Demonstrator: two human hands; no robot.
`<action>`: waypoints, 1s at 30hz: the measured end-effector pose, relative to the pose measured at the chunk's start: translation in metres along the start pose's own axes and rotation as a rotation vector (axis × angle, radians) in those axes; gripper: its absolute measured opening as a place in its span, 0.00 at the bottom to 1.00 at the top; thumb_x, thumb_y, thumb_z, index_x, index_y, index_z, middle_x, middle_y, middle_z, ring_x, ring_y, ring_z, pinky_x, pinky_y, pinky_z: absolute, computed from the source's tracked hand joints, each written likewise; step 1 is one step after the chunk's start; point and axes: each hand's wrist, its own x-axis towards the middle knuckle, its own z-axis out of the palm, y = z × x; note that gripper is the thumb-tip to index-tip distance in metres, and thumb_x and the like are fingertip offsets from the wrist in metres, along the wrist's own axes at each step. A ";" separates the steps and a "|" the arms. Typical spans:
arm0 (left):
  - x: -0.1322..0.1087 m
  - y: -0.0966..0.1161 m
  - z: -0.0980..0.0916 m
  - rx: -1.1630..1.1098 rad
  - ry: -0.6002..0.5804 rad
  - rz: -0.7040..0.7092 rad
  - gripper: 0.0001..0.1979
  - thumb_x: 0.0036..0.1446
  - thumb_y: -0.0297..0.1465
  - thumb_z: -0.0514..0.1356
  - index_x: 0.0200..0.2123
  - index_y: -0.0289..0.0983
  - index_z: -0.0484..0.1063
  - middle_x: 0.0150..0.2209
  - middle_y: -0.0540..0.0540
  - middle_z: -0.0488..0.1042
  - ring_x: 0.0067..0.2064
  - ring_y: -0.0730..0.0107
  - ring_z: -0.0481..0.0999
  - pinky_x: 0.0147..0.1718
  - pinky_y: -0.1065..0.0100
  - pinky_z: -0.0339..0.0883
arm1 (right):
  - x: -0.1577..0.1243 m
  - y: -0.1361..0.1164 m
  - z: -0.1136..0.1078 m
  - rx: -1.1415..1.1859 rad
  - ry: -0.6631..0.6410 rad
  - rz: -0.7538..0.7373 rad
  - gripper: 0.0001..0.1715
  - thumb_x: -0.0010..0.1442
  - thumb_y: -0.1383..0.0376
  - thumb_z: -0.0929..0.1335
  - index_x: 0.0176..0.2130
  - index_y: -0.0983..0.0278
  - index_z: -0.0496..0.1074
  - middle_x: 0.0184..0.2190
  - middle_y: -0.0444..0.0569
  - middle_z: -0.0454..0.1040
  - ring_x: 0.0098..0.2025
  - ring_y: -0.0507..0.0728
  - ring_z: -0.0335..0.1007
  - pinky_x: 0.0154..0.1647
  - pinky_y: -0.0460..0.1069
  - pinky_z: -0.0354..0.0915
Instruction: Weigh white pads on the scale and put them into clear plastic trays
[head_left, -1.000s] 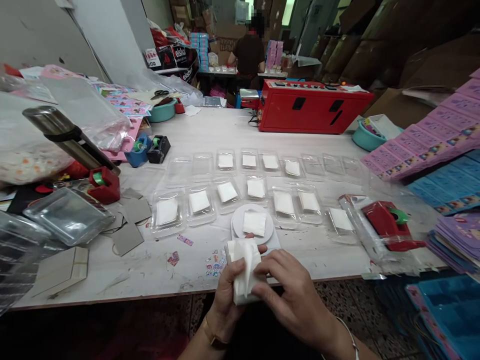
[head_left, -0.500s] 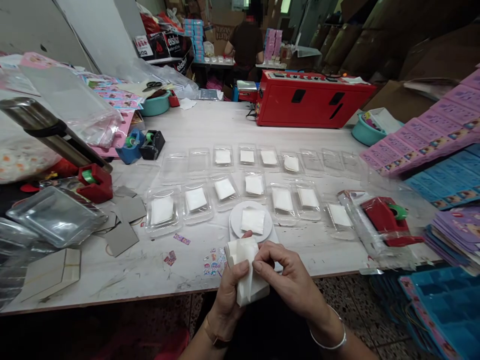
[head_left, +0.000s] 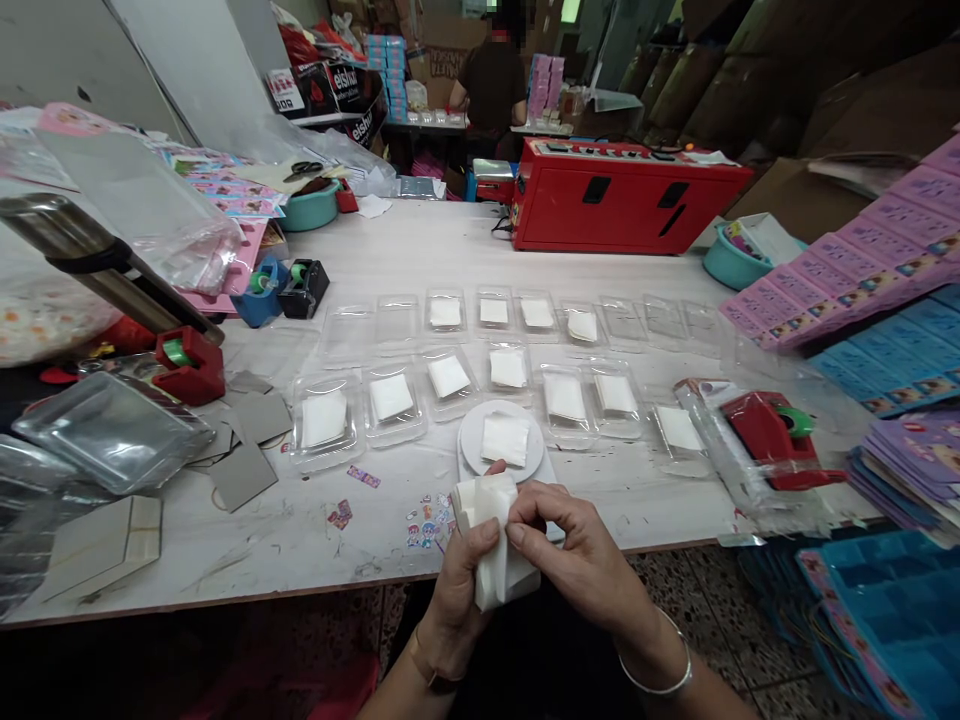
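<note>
My left hand point(head_left: 463, 585) is wrapped round a thick stack of white paper squares point(head_left: 486, 545) at the table's front edge. With thumb and forefinger, my right hand point(head_left: 566, 540) pinches the edge of a sheet at the stack's right side. Just beyond my hands, a round white scale point(head_left: 469, 440) carries a small pile of white squares point(head_left: 505, 438). Clear plastic trays stand in two rows across the table; a near-left tray point(head_left: 300, 455) holds a pile of white squares point(head_left: 325, 418), as do several others. Some trays in the back row hold nothing, such as the leftmost one point(head_left: 350, 330).
Small stickers point(head_left: 427, 525) lie left of my hands. Tape dispensers, one red point(head_left: 765, 440) at right, flank the rows. A red machine point(head_left: 622, 200) stands at the back. Grey cards point(head_left: 255, 475) lie at left, pink boxes point(head_left: 847, 260) at right. A person point(head_left: 491, 85) sits in the background.
Almost nothing differs. My hands keep the same hold on the paper stack, and the right fingers have barely shifted at the sheet's edge.
</note>
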 end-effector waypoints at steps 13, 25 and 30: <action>0.002 0.000 -0.004 -0.004 0.038 -0.023 0.45 0.46 0.37 0.68 0.66 0.36 0.55 0.43 0.42 0.78 0.45 0.53 0.76 0.52 0.54 0.63 | 0.003 0.004 -0.001 0.035 -0.045 0.026 0.10 0.60 0.66 0.66 0.27 0.62 0.69 0.26 0.43 0.68 0.33 0.54 0.64 0.37 0.49 0.60; 0.006 -0.008 -0.010 0.008 -0.042 -0.031 0.49 0.40 0.43 0.72 0.64 0.37 0.58 0.50 0.38 0.75 0.52 0.48 0.73 0.52 0.55 0.64 | -0.002 -0.002 0.009 -0.228 0.019 -0.097 0.09 0.62 0.70 0.63 0.29 0.62 0.64 0.27 0.43 0.68 0.34 0.54 0.61 0.41 0.51 0.57; 0.008 -0.002 -0.007 -0.062 0.027 -0.083 0.47 0.38 0.33 0.67 0.64 0.34 0.58 0.45 0.40 0.78 0.40 0.56 0.77 0.43 0.60 0.70 | -0.001 0.002 0.006 -0.096 0.012 -0.040 0.09 0.63 0.67 0.62 0.29 0.61 0.63 0.29 0.44 0.66 0.36 0.55 0.61 0.42 0.51 0.57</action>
